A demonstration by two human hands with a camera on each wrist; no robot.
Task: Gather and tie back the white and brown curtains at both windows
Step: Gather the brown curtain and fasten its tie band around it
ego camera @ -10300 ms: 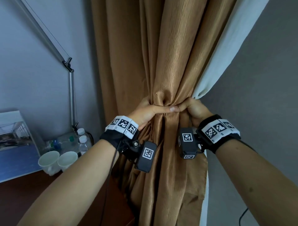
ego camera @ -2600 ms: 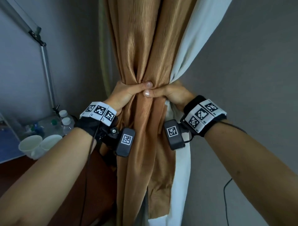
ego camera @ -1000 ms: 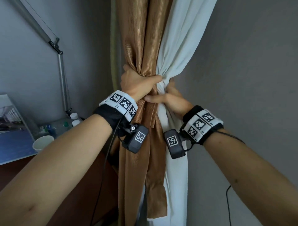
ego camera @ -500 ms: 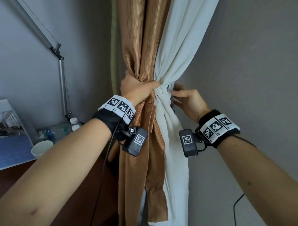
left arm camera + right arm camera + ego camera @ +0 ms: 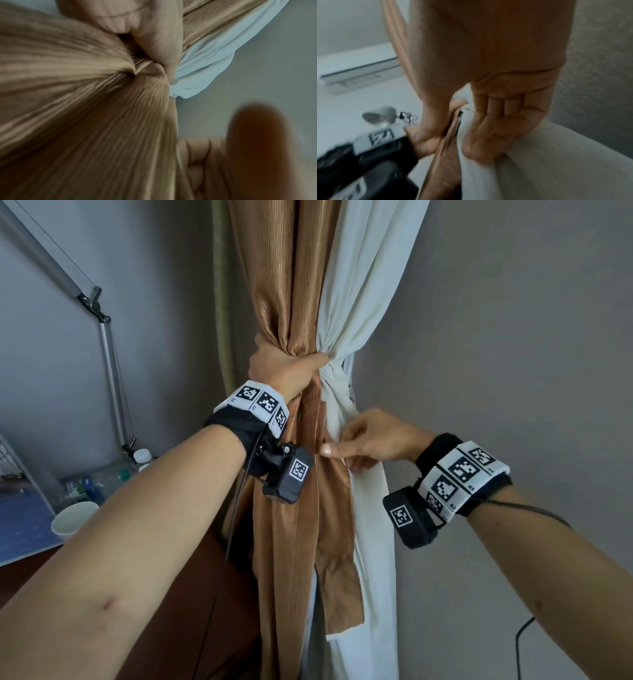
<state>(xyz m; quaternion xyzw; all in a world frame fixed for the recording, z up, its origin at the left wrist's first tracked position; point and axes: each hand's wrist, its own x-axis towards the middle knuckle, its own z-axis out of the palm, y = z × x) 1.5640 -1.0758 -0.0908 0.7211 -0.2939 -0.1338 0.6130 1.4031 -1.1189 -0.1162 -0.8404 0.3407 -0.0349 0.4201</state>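
The left hand (image 5: 284,368) squeezes the brown curtain (image 5: 294,285) and the white curtain (image 5: 359,285) together in one bunch, its fingers wrapped tight around the cloth. Just below, the right hand (image 5: 376,440) holds the hanging white cloth, fingers curled on it and thumb sticking out. Both curtains hang by the gray wall (image 5: 513,337). A paper cup (image 5: 73,518) sits on the tabletop (image 5: 20,573) at the left.
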